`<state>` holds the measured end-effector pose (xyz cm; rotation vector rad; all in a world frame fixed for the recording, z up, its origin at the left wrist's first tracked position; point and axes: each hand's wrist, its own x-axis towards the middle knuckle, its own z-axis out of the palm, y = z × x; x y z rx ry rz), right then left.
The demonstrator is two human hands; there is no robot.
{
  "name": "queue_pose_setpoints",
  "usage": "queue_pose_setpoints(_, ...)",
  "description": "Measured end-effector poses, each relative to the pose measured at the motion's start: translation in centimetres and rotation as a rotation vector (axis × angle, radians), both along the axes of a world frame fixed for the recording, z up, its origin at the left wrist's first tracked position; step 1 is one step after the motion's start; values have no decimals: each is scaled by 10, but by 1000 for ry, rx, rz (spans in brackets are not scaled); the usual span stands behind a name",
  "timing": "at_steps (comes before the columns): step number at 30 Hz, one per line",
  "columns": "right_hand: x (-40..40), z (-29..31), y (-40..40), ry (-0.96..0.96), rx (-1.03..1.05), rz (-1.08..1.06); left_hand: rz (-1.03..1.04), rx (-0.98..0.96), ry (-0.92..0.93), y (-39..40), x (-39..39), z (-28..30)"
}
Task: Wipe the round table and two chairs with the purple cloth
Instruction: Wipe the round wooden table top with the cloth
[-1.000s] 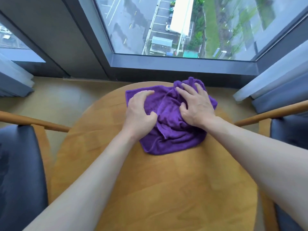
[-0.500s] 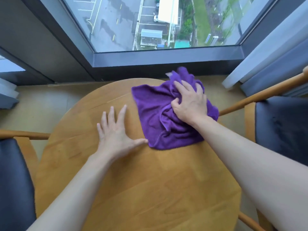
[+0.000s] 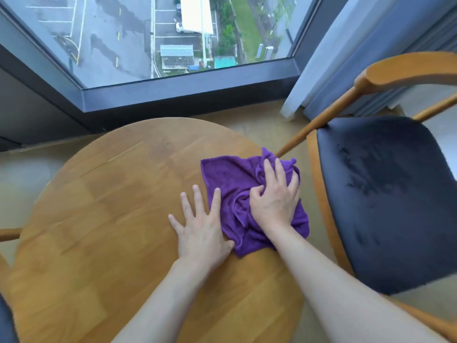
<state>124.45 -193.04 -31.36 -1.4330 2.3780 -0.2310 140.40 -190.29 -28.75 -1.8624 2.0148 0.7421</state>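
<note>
The purple cloth [image 3: 232,179] lies crumpled on the right side of the round wooden table [image 3: 103,219], near its right edge. My right hand [image 3: 274,199] presses down on the cloth, with fingers bunching the fabric. My left hand [image 3: 200,226] rests flat on the bare wood, fingers spread, and its thumb and index finger touch the cloth's left edge. A wooden chair with a dark blue seat [image 3: 385,194] stands right of the table. Only an edge of the second chair [image 3: 6,318] shows at the lower left.
A large window [image 3: 160,40] with a dark frame runs behind the table, looking down on a car park. Pale curtains [image 3: 346,58] hang at the right behind the chair. Beige floor [image 3: 22,174] surrounds the table.
My left hand let go of the cloth and now lies flat on the wood. My right hand has slid the cloth from the table's far side toward its right edge.
</note>
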Motion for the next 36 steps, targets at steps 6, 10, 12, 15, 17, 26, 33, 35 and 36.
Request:
queue_pose_setpoints(6, -38, -8, 93, 31, -135, 386, -42, -64, 75, 13, 15, -4)
queue_pose_setpoints(10, -8, -4, 124, 0, -73, -276, -126, -76, 94, 21, 28, -1)
queue_pose_setpoints(12, 18, -5, 153, 139, -18, -152, -174, -61, 98, 25, 35, 2)
queue_pose_setpoints(15, -4, -4, 189, 150, -29, 330, -255, 3, 68, 42, 48, 9)
queue_pose_setpoints(17, -26, -5, 193, 108, -77, 386, -307, 49, 23, 64, 59, 12)
queue_pose_setpoints(26, 73, -9, 250, 171, -48, 43, -355, -71, 29, 115, 96, -2)
queue_pose_setpoints(33, 25, -3, 240, 51, -142, 210, -292, -154, 52, 146, 111, -5)
queue_pose_setpoints(35, 55, 1, 244, 46, -102, -89, -170, -159, -3, 162, 115, 1)
queue_pose_setpoints(36, 75, 2, 250, 61, -83, -151, -90, -134, -5, 170, 119, 5)
